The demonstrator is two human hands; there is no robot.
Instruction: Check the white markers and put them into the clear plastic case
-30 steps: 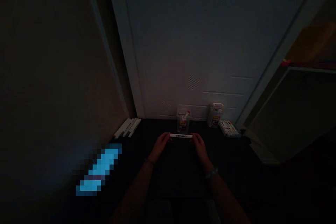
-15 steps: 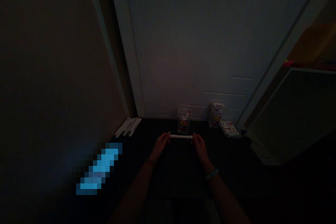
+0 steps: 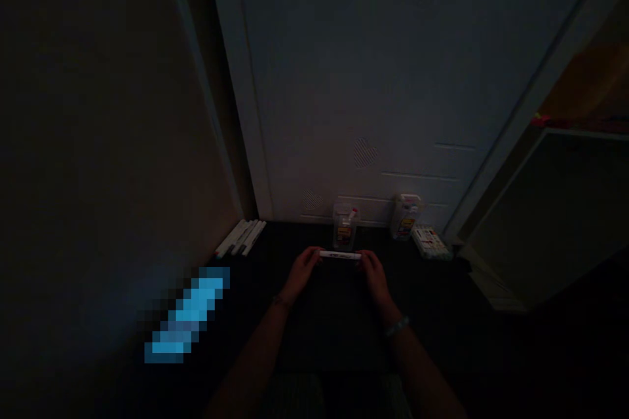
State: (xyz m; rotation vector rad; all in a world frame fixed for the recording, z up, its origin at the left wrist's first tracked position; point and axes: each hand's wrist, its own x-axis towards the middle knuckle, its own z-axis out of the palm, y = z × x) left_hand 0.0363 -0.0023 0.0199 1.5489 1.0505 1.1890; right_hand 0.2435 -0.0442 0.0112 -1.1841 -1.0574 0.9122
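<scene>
A white marker [image 3: 340, 255] lies level between my two hands, dark print showing along its barrel. My left hand [image 3: 306, 266] pinches its left end, and my right hand [image 3: 372, 268] grips the other end. Just behind the marker stands a clear plastic case [image 3: 344, 226] with a red-tipped marker leaning in it. The light is dim, so the fingertips are hard to make out.
Several white markers [image 3: 242, 237] lie at the dark table's [image 3: 339, 321] back left. A second upright case [image 3: 405, 217] and a flat marker pack [image 3: 431, 242] sit at the back right. A white panel [image 3: 314, 111] rises behind; a blurred bright blue patch [image 3: 189, 314] is at left.
The marker has been turned about its length, so dark print now faces me. Both hands stay in nearly the same place, with the fingers shifted slightly.
</scene>
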